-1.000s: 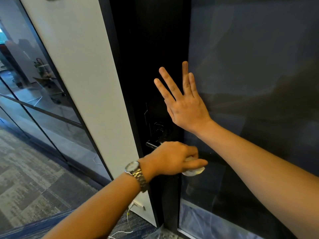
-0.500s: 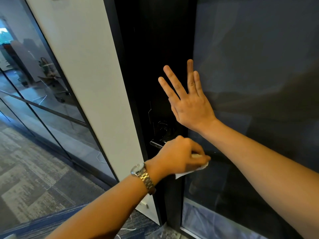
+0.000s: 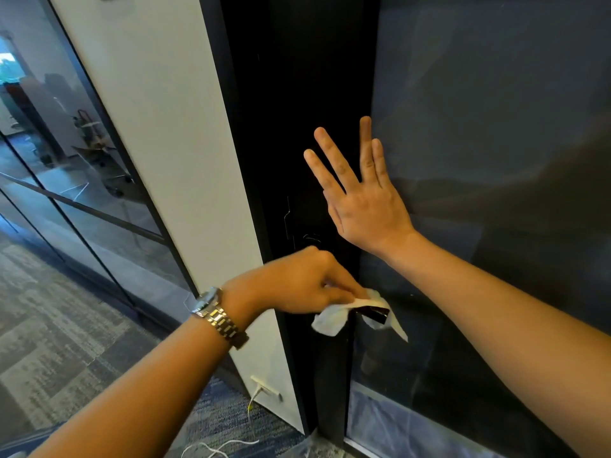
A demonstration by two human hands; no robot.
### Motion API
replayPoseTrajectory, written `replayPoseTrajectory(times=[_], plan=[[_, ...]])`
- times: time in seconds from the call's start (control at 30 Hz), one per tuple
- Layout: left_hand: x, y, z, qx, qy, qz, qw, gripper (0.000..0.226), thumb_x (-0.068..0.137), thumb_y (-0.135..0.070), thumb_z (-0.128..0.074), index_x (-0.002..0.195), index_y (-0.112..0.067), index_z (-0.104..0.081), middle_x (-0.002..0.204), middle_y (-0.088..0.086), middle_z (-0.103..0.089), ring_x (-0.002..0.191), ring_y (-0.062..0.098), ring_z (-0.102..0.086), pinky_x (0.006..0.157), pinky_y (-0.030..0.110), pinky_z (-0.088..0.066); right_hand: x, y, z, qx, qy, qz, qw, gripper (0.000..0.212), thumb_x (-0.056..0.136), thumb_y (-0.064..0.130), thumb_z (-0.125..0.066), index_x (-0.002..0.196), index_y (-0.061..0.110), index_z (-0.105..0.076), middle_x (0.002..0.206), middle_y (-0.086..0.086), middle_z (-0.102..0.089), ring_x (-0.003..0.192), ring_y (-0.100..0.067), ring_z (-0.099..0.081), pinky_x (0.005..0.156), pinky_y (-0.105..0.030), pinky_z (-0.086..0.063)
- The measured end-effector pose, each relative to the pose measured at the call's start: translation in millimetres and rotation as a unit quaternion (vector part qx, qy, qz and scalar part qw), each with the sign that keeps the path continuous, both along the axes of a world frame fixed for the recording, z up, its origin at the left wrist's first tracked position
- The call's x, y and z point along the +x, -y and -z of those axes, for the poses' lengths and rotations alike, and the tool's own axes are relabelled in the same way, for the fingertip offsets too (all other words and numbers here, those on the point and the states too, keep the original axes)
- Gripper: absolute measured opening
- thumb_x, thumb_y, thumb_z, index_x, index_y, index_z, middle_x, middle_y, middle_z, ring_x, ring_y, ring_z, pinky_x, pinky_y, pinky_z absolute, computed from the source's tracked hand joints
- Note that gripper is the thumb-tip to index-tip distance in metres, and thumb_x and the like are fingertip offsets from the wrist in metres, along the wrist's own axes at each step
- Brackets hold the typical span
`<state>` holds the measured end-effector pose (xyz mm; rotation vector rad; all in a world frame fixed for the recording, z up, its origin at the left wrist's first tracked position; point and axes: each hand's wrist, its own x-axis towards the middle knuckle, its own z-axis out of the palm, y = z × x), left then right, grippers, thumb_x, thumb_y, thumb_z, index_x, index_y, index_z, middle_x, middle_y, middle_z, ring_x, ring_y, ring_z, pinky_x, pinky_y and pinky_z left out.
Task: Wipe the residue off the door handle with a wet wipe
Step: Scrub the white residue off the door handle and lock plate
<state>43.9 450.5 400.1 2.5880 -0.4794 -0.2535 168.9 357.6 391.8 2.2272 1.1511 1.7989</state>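
The dark door handle (image 3: 375, 313) sticks out from the black door frame (image 3: 297, 127); only its tip shows. A white wet wipe (image 3: 334, 317) is draped over it, with loose ends hanging on both sides. My left hand (image 3: 297, 280), a metal watch on its wrist, pinches the wipe against the handle from the left. My right hand (image 3: 360, 196) lies flat, fingers spread, on the door above the handle, across the edge of the dark glass panel (image 3: 496, 160).
A white wall panel (image 3: 158, 160) stands left of the door, with glass partitions (image 3: 66, 160) beyond it. Grey and blue carpet (image 3: 66, 325) covers the floor. A white cable (image 3: 218, 447) runs along the floor from a wall socket (image 3: 264, 388).
My left hand has slid toward the handle's tip, uncovering more of the wipe and the handle's end. My right hand stays pressed on the door.
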Motion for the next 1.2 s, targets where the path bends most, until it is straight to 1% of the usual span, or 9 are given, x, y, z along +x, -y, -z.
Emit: replayPoseTrajectory(times=[0.1, 0.2, 0.4, 0.5, 0.63, 0.73, 0.9, 1.07, 1.2], plan=[[5, -4, -4, 0.013, 0.013, -0.037, 0.999, 0.024, 0.081, -0.017, -0.068, 0.104, -0.016, -0.071, 0.110, -0.002, -0.070, 0.086, -0.001, -0.060, 0.079, 0.006, -0.046, 0, 0, 0, -0.001, -0.001, 0.005, 1.000, 0.062, 0.089, 0.030, -0.052, 0.147, 0.016, -0.032, 0.152, -0.011, -0.035, 0.132, -0.053, -0.033, 0.111, -0.052, -0.017], [15, 21, 6, 0.021, 0.026, 0.000, 0.999, 0.029, 0.076, -0.016, -0.072, 0.105, -0.018, -0.070, 0.104, -0.003, -0.071, 0.087, 0.000, -0.059, 0.084, 0.012, -0.045, -1, 0, -1, 0.005, -0.007, 0.004, 1.000, 0.063, 0.089, 0.029, -0.053, 0.147, 0.016, -0.032, 0.152, -0.011, -0.035, 0.132, -0.053, -0.032, 0.112, -0.052, -0.017], [16, 36, 15, 0.024, -0.012, 0.048, 0.998, 0.027, 0.090, -0.024, -0.057, 0.112, -0.012, -0.065, 0.112, 0.003, -0.068, 0.097, 0.013, -0.061, 0.089, 0.024, -0.048, -3, 0, -4, 0.002, -0.010, 0.001, 1.000, 0.063, 0.088, 0.031, -0.056, 0.146, 0.017, -0.034, 0.151, -0.011, -0.037, 0.131, -0.052, -0.034, 0.111, -0.053, -0.028], [16, 30, 15, 0.013, 0.001, 0.024, 1.000, 0.028, 0.090, -0.025, -0.057, 0.112, -0.012, -0.066, 0.112, 0.001, -0.069, 0.097, 0.010, -0.062, 0.087, 0.017, -0.048, -2, 2, -3, -0.002, -0.005, 0.002, 1.000, 0.063, 0.089, 0.032, -0.055, 0.146, 0.017, -0.034, 0.151, -0.011, -0.036, 0.132, -0.052, -0.033, 0.111, -0.053, -0.026], [11, 9, 9, -0.039, 0.027, -0.007, 0.999, 0.021, 0.082, -0.019, -0.066, 0.102, -0.011, -0.071, 0.098, -0.002, -0.072, 0.079, -0.002, -0.064, 0.079, 0.007, -0.048, -1, 1, -1, -0.004, -0.003, -0.002, 1.000, 0.064, 0.089, 0.028, -0.053, 0.147, 0.016, -0.031, 0.152, -0.010, -0.034, 0.132, -0.053, -0.031, 0.114, -0.052, -0.018], [9, -21, -2, 0.014, 0.048, -0.075, 0.996, 0.017, 0.081, -0.019, -0.067, 0.096, -0.014, -0.073, 0.089, -0.005, -0.071, 0.072, -0.011, -0.059, 0.073, 0.001, -0.045, 1, 0, 0, -0.005, -0.010, -0.008, 1.000, 0.064, 0.089, 0.026, -0.051, 0.148, 0.015, -0.028, 0.153, -0.011, -0.031, 0.133, -0.053, -0.026, 0.115, -0.050, -0.003], [10, -32, 0, 0.111, 0.124, -0.167, 0.972, 0.015, 0.087, -0.016, -0.059, 0.098, -0.013, -0.069, 0.097, -0.003, -0.064, 0.082, 0.003, -0.053, 0.064, 0.000, -0.037, 0, -1, 0, -0.003, -0.008, -0.001, 1.000, 0.064, 0.089, 0.027, -0.052, 0.148, 0.016, -0.028, 0.153, -0.011, -0.031, 0.133, -0.053, -0.024, 0.115, -0.051, -0.003], [16, -11, 20, 0.128, 0.205, -0.219, 0.945, 0.023, 0.088, -0.015, -0.054, 0.107, -0.012, -0.066, 0.110, 0.004, -0.057, 0.097, 0.014, -0.057, 0.084, 0.018, -0.045, -1, 0, -2, -0.007, 0.000, 0.011, 1.000, 0.065, 0.088, 0.027, -0.053, 0.147, 0.015, -0.031, 0.152, -0.010, -0.034, 0.132, -0.053, -0.032, 0.112, -0.052, -0.014], [15, -9, 24, 0.203, 0.173, -0.189, 0.945, 0.033, 0.094, -0.019, -0.045, 0.126, -0.017, -0.055, 0.126, 0.002, -0.051, 0.115, 0.012, -0.048, 0.098, 0.019, -0.035, -2, 0, -2, -0.009, -0.001, 0.011, 1.000, 0.064, 0.088, 0.028, -0.052, 0.148, 0.016, -0.030, 0.152, -0.011, -0.034, 0.132, -0.053, -0.032, 0.112, -0.052, -0.015]])
